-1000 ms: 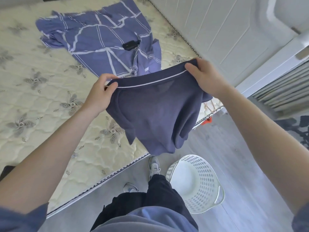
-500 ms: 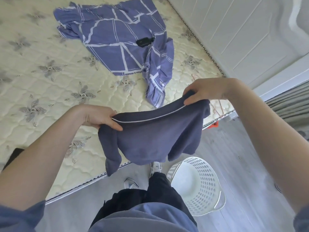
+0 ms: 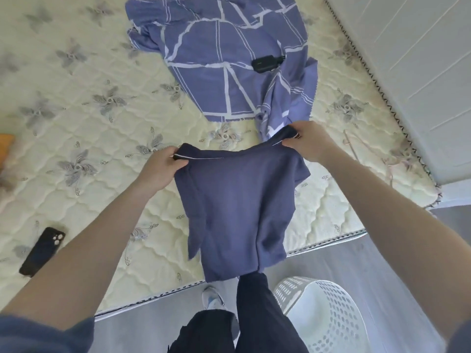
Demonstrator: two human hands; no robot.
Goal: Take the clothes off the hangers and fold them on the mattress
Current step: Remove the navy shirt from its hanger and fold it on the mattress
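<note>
I hold a dark navy garment (image 3: 237, 212) with a thin white stripe along its top edge. My left hand (image 3: 159, 168) pinches its left top corner and my right hand (image 3: 307, 141) pinches the right one. The cloth hangs down over the near edge of the cream quilted mattress (image 3: 89, 154), its lower hem reaching past the mattress edge. A blue cloth with white lines (image 3: 224, 62) lies crumpled on the mattress beyond my hands. A thin pale hanger (image 3: 369, 154) lies on the mattress near its right edge.
A small black device (image 3: 267, 62) rests on the blue cloth. A black phone (image 3: 42, 250) lies on the mattress at the left. A white perforated laundry basket (image 3: 323, 314) stands on the grey floor by my legs. A white panelled wall (image 3: 420, 72) borders the right.
Both hands have carried the navy garment forward from beside the bed to over the mattress edge. The garment now hangs flatter and straighter. The view has tilted, bringing the phone into sight.
</note>
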